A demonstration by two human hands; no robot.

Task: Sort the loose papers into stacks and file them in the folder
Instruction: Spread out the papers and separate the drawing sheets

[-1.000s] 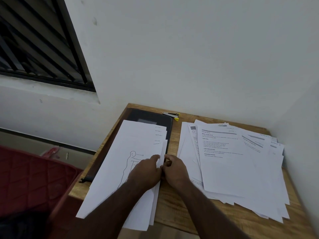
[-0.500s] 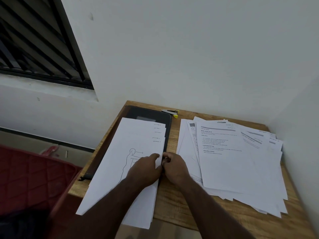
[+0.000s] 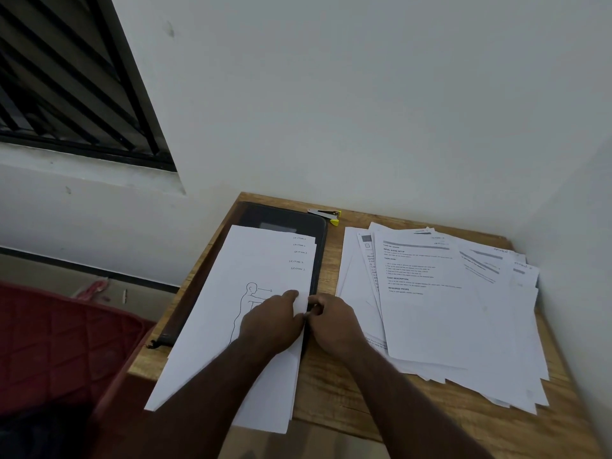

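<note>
1. My left hand (image 3: 270,321) lies flat, pressing the stack (image 3: 245,313) onto the folder (image 3: 318,246) beneath it.
2. My right hand (image 3: 332,323), touching the left, pinches at the stack's right edge.
3. I'd square those edges before lifting; loose papers (image 3: 440,309) wait right of my right hand.

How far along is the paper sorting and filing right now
Partly done: a fanned stack lies on the black folder. In hand: the left hand presses that stack while the right hand works at its right edge. Left: the loose pile is unsorted, and nothing looks filed.
</note>
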